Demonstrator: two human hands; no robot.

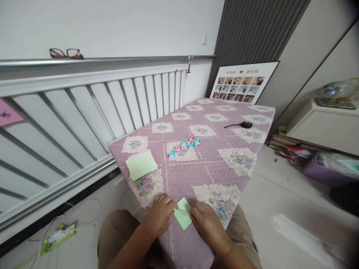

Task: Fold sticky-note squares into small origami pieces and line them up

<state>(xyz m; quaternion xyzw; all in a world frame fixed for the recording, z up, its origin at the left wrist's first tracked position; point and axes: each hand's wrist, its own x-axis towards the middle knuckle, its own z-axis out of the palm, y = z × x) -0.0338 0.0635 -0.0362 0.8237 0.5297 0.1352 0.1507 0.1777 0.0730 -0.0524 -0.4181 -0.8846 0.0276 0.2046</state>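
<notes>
A green sheet of paper, folded into a small diamond with a raised crease across its middle, lies on the tablecloth near the front edge. At its left corner my left hand pinches the paper, fingers curled. My right hand grips the opposite corner, its fingertips pressed together on the fold. Ahead of my left hand rests a stack of paper sheets, light green on top with pink showing beneath. Several small folded paper pieces, blue and pink, sit in a cluster farther up the table.
The table wears a purple floral cloth. A black round object with a strap lies at its far right. A white radiator runs along the left, with glasses on its pipe. A photo board leans behind the table.
</notes>
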